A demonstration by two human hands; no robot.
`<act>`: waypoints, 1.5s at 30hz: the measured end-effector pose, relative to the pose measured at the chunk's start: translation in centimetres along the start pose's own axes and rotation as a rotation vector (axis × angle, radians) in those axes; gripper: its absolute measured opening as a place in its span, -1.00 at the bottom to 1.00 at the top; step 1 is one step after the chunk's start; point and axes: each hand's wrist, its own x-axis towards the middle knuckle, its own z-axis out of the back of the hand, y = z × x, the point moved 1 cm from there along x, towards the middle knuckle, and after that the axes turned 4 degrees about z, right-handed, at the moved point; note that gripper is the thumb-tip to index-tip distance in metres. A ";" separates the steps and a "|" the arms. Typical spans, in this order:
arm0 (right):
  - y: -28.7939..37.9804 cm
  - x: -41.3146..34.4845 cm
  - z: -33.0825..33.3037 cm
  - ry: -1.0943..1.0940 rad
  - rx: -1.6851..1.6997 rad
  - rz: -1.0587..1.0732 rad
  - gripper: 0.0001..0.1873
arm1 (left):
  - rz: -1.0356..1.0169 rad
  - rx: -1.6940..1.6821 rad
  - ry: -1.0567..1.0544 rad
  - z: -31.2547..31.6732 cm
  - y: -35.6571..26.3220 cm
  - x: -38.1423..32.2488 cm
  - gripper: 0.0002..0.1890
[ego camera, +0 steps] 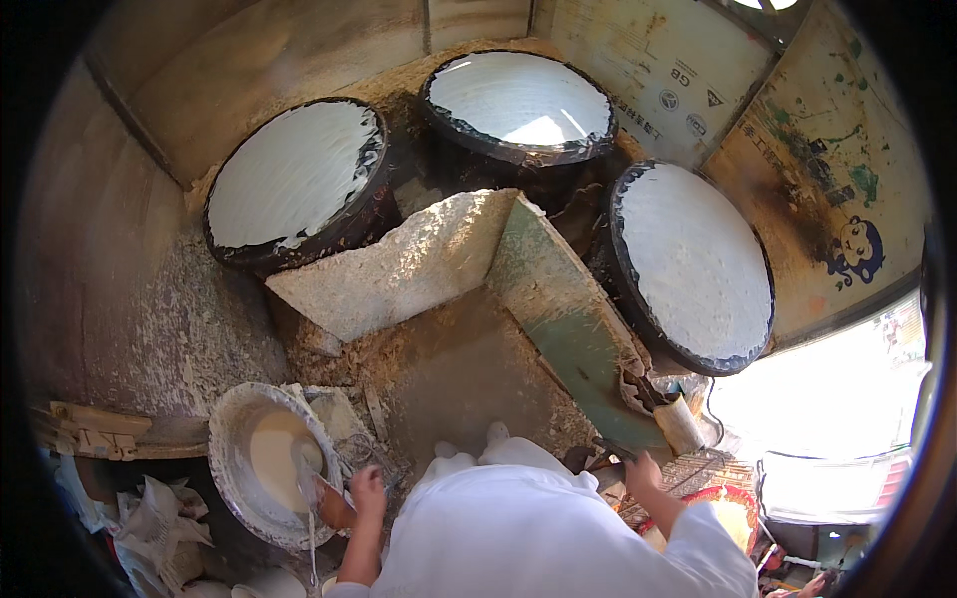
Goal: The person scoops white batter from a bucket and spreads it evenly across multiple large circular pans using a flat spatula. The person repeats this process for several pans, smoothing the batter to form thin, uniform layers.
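Observation:
Three large round dark-rimmed pans, one at left (295, 176), one at the top (523, 101) and one at right (691, 261), each hold a pale white layer. My left hand (368, 489), its fingers curled, is at the right side of a crusted bucket (224, 448) of cream-coloured liquid. A reddish-brown object (334, 508) and a clear plastic-like piece lie between the hand and the liquid. My right hand (643, 475) is beside a dark, narrow object (613, 450) at the lower end of the green panel; its grip is unclear.
A crusted pale board (404, 261) and a green panel (561, 321) meet in a corner before the pans. Crumpled bags (161, 523) lie at lower left. A red-rimmed basket (736, 497) sits at lower right. Another person's hand (811, 587) shows at the bottom right.

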 end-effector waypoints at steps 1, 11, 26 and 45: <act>-2.8 -2.0 0.4 0.000 0.030 -0.048 -0.55 | -0.032 0.022 0.071 -1.4 -1.6 0.5 -0.80; -9.1 -8.0 -5.4 -0.040 0.168 -0.377 -0.34 | 0.116 0.007 0.476 -7.2 -6.4 5.1 -0.80; -7.0 -1.2 -6.3 0.274 -0.482 -0.506 -0.68 | 0.260 0.086 0.676 -6.0 2.4 18.4 -0.78; 33.0 17.8 7.6 -0.436 0.958 0.325 -0.47 | 0.401 0.008 0.676 0.5 0.4 29.7 -0.80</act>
